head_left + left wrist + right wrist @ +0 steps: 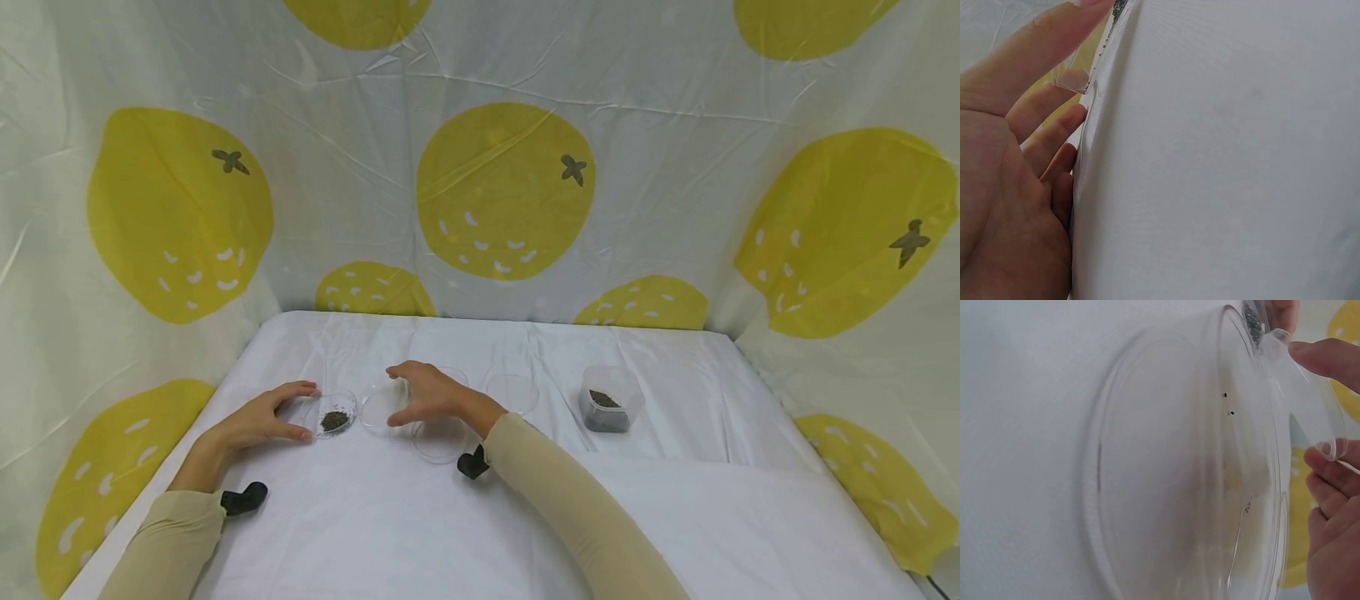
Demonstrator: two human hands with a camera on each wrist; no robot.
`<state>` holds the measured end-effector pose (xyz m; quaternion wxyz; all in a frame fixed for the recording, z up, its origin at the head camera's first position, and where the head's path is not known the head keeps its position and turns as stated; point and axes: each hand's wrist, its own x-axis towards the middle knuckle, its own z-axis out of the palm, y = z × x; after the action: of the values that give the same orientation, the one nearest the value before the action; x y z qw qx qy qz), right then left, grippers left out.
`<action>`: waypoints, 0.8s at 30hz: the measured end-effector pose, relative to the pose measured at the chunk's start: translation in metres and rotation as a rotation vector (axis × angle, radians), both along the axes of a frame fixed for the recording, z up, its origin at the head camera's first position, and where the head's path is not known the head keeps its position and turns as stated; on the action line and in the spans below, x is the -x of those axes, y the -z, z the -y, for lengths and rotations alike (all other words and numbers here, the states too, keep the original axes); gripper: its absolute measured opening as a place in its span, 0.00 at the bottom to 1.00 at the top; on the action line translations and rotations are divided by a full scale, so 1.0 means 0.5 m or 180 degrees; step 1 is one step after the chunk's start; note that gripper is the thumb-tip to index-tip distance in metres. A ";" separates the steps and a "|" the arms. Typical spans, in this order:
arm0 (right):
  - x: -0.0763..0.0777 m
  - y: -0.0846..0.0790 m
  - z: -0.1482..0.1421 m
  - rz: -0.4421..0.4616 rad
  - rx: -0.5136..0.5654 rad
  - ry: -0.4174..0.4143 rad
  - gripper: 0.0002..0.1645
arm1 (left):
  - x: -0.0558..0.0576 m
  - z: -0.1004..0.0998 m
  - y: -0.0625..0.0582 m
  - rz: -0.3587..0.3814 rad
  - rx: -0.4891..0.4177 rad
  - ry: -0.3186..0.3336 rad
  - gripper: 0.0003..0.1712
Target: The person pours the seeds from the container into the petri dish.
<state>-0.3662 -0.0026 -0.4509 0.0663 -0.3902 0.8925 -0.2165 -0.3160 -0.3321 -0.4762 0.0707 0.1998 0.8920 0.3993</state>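
Note:
A clear petri dish (351, 407) with a small heap of dark green granules (334, 421) sits on the white cloth. My left hand (258, 417) grips its left side, thumb at the near edge and index finger at the far edge. Through the clear wall (1072, 80) in the left wrist view, a fingertip shows. Just right of that dish, my right hand (429, 393) holds a clear petri dish lid (1313, 406) between thumb and fingers, tilted in the right wrist view. Below my right wrist lies another clear dish (1160, 456), with a few dark specks on it.
A clear dish (512, 392) lies right of my right hand, and another is partly hidden behind that hand. Farther right stands a translucent square tub (630, 400) with dark granules. A lemon-print curtain (652, 167) hangs behind the white-covered table (360, 533).

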 end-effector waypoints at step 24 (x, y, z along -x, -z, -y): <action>0.005 -0.017 0.020 -0.0042 -0.0285 0.0053 0.53 | 0.006 0.005 0.003 -0.0066 0.0000 0.0063 0.42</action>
<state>-0.3685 -0.0127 -0.4424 0.0761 -0.3807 0.9049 -0.1743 -0.3193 -0.3346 -0.4777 0.0654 0.2127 0.8907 0.3964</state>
